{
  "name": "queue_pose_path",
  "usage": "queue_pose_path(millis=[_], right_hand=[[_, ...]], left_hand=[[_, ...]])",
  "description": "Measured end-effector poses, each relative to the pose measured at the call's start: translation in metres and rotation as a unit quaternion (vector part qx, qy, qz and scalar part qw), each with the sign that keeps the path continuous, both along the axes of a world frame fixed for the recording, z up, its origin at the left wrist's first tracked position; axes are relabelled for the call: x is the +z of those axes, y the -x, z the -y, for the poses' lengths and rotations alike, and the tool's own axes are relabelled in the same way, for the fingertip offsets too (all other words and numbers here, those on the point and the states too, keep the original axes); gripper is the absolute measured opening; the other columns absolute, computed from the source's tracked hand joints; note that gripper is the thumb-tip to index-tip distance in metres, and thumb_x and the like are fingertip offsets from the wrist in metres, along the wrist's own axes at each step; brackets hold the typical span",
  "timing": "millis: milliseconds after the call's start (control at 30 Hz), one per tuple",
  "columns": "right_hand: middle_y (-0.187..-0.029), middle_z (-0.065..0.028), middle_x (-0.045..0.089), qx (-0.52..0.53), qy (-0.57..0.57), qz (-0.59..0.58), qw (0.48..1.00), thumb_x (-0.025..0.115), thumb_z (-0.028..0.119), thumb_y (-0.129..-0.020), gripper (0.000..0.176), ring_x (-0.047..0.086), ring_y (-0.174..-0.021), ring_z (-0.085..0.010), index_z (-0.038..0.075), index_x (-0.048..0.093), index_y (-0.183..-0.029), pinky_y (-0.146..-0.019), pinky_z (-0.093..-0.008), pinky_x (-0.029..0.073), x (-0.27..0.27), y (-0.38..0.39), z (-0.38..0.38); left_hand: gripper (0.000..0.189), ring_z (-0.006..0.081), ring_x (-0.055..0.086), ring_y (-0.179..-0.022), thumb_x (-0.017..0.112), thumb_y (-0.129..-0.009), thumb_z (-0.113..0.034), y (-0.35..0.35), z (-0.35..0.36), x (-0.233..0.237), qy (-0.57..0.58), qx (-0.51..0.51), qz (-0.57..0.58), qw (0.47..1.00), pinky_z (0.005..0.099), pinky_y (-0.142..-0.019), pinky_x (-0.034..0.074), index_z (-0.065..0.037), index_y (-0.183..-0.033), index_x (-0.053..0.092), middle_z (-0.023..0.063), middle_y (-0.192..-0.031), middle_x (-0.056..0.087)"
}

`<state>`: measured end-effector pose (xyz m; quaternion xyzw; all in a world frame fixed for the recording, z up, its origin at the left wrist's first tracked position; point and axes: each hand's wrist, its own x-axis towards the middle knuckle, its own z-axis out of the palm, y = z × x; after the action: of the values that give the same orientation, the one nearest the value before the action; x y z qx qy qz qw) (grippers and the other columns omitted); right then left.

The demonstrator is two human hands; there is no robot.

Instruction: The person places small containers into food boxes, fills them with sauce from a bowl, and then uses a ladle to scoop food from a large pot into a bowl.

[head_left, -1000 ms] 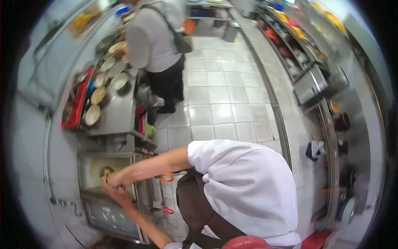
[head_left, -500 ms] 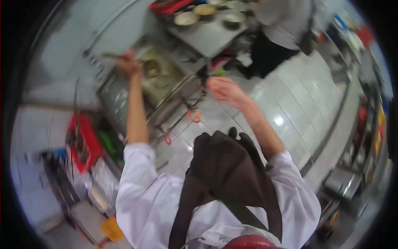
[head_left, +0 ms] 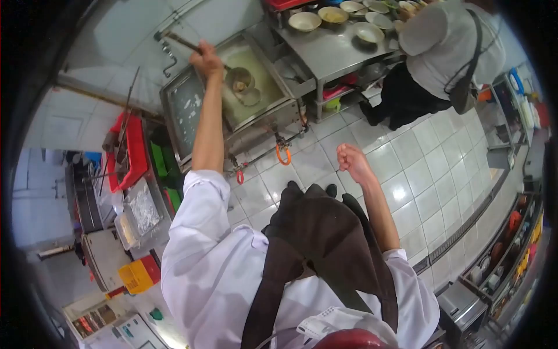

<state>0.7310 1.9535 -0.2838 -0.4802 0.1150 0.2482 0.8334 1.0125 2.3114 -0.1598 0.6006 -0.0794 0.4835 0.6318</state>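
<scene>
My left hand point(head_left: 207, 60) is wrapped round the wooden handle of a long-handled strainer point(head_left: 239, 79). Its round bowl, with some pale food in it, sits at the cloudy liquid in the right-hand well of a steel cooker point(head_left: 264, 119). A second round rim point(head_left: 250, 97) shows in the liquid just beside the bowl; I cannot make out whether it is a separate tool. My right hand point(head_left: 353, 163) hangs over the floor to the right of the cooker, fingers curled in, with nothing visible in them.
Several bowls point(head_left: 304, 21) stand on a steel table point(head_left: 317, 55) behind the cooker. A co-worker point(head_left: 447, 46) is at that table. Orange-ringed gas valves point(head_left: 283, 155) jut from the cooker's front. At left is a red basket point(head_left: 129, 151); shelves point(head_left: 503, 244) line the right.
My right hand has drawn back from the cooker's right corner, toward me and to the right. The left hand keeps its grip on the strainer. The view has shifted and sharpened.
</scene>
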Motion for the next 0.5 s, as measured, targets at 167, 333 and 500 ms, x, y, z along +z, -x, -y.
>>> queue_pose_path(millis=[167, 333, 500], right_hand=[[-0.059, 0.0016, 0.044, -0.019, -0.009, -0.039, 0.999, 0.053, 0.018, -0.082, 0.009, 0.035, -0.046, -0.0074, 0.010, 0.051, -0.079, -0.045, -0.0227, 0.032, -0.007, 0.011, 0.003], [-0.058, 0.0020, 0.045, -0.018, -0.009, -0.022, 1.000, 0.051, 0.022, -0.088, 0.015, 0.037, -0.045, -0.0070, 0.010, 0.051, -0.079, -0.046, -0.0234, 0.035, -0.018, 0.015, 0.012], [-0.059, 0.0016, 0.046, -0.041, 0.006, -0.021, 0.999, 0.050, 0.021, -0.088, 0.014, 0.037, -0.046, -0.0072, 0.009, 0.051, -0.079, -0.046, -0.0234, 0.034, -0.016, 0.016, 0.019]], left_hand=[[0.041, 0.0078, 0.029, -0.047, 0.050, -0.090, -0.025, -0.005, -0.004, 0.000, 0.037, -0.092, 0.013, 0.995, 0.0262, -0.043, 0.022, -0.008, -0.056, 0.034, -0.0023, -0.052, 0.034], [0.043, 0.0076, 0.028, -0.047, 0.050, -0.090, -0.028, -0.003, 0.002, -0.003, 0.036, -0.064, 0.014, 0.997, 0.0258, -0.043, 0.019, -0.008, -0.056, 0.034, -0.0013, -0.053, 0.034], [0.043, 0.0085, 0.029, -0.046, 0.050, -0.090, -0.030, 0.009, 0.012, 0.006, 0.010, -0.036, 0.016, 0.999, 0.0259, -0.043, 0.020, -0.008, -0.056, 0.037, -0.0003, -0.053, 0.036]])
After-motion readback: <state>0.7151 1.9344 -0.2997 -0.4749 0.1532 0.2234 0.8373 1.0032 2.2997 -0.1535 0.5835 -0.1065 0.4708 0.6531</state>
